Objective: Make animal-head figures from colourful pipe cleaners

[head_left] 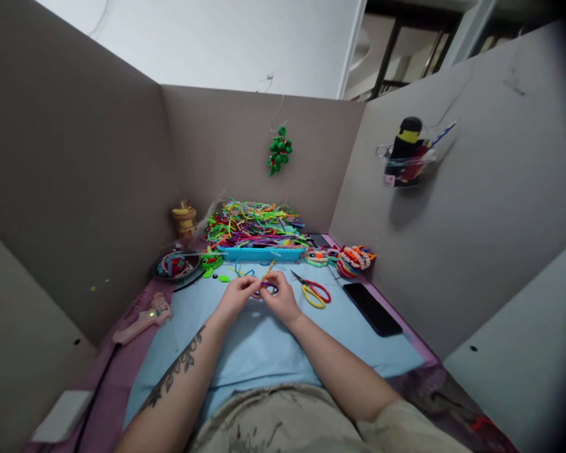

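Note:
My left hand [242,292] and my right hand [281,297] meet over the blue cloth [264,352], fingers pinched together. Between their fingertips is a thin purple strand [270,287], bent in a curve; whether it is cord or pipe cleaner I cannot tell. An orange strand [268,269] sticks up just behind the fingers. Right of my right hand lie scissors [315,293] with one red and one yellow handle, blades apart. Loose blue and yellow strands [242,271] and small green leaf-shaped pieces [224,279] rest beyond my left hand.
Behind the hands stands a blue tray [264,254] below a heap of coloured strands [255,223]. A pink glue gun [146,319] and a dark bowl [176,267] are at left. A phone [371,309] and knotted colourful pieces [355,259] lie right. Grey partitions [245,145] enclose the table.

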The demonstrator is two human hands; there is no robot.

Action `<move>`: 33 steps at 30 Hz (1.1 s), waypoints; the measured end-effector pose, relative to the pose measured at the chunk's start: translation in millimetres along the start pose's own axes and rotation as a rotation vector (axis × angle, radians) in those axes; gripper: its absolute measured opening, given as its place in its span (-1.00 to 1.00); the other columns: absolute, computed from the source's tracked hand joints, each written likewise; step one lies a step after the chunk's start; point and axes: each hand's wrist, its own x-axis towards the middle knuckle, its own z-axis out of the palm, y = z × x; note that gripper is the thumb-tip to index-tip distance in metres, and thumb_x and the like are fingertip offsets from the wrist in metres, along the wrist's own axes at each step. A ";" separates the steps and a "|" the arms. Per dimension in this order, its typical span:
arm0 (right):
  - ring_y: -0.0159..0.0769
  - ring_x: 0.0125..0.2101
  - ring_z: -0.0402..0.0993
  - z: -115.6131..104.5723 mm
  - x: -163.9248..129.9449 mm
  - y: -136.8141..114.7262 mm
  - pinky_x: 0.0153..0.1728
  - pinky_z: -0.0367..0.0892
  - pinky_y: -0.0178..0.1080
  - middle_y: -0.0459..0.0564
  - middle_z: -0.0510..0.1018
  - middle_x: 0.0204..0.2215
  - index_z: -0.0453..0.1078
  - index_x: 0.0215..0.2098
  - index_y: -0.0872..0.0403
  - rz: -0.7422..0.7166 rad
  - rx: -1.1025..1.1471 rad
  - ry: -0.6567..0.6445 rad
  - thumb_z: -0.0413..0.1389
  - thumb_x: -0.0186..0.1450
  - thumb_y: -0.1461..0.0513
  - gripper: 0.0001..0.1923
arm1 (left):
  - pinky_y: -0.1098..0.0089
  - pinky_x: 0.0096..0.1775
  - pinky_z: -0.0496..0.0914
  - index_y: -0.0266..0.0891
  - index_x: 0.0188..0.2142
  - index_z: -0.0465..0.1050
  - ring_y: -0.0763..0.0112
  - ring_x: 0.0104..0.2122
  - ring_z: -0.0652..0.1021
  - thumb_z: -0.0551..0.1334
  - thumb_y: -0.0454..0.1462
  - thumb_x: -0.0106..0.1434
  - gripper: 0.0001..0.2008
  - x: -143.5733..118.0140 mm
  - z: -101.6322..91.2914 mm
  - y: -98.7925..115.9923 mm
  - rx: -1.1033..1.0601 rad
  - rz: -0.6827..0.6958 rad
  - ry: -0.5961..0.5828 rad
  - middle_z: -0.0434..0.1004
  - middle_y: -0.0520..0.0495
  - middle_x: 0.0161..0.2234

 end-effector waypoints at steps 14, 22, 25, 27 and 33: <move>-0.26 -0.25 0.35 -4.2 1.6 -2.3 -0.18 0.27 -0.16 -0.03 0.47 -0.34 0.38 -0.26 0.01 -0.193 -0.171 -0.067 0.05 0.10 0.35 -0.76 | 0.43 -0.37 0.33 -0.31 -0.48 0.45 0.43 -0.49 0.44 0.23 -0.19 0.00 -0.81 -2.4 0.9 5.6 0.068 -0.005 -0.030 0.47 0.00 -0.54; -0.24 -0.28 0.33 -4.1 2.1 -2.9 -0.15 0.18 -0.12 -0.07 0.53 -0.39 0.43 -0.27 -0.01 -0.234 -0.271 -0.047 0.08 0.11 0.35 -0.76 | 0.43 -0.36 0.32 -0.31 -0.48 0.46 0.42 -0.48 0.45 0.22 -0.23 0.00 -0.84 0.3 -0.4 -1.6 0.102 0.006 0.017 0.48 -0.01 -0.53; -0.23 -0.29 0.33 -2.8 2.1 -1.1 -0.15 0.17 -0.11 -0.07 0.54 -0.41 0.44 -0.26 -0.02 -0.238 -0.310 -0.036 0.08 0.12 0.34 -0.77 | 0.42 -0.36 0.32 -0.31 -0.49 0.47 0.41 -0.48 0.45 0.23 -0.24 -0.01 -0.85 1.1 -0.3 -4.4 0.125 0.013 0.047 0.48 0.00 -0.53; -0.23 -0.30 0.33 -2.4 2.4 -1.0 -0.16 0.16 -0.11 -0.07 0.54 -0.43 0.45 -0.27 -0.02 -0.239 -0.328 -0.034 0.08 0.14 0.32 -0.79 | 0.42 -0.35 0.32 -0.31 -0.49 0.47 0.41 -0.47 0.45 0.24 -0.24 -0.02 -0.85 1.2 0.0 -5.6 0.127 0.017 0.075 0.48 0.00 -0.53; -0.24 -0.30 0.34 -4.1 3.3 -0.6 -0.16 0.17 -0.13 -0.07 0.54 -0.40 0.43 -0.22 -0.01 -0.249 -0.315 -0.052 0.08 0.15 0.32 -0.76 | 0.41 -0.38 0.33 -0.32 -0.48 0.46 0.41 -0.50 0.46 0.26 -0.19 -0.03 -0.80 1.7 -0.6 -6.6 0.100 0.005 0.097 0.49 -0.02 -0.53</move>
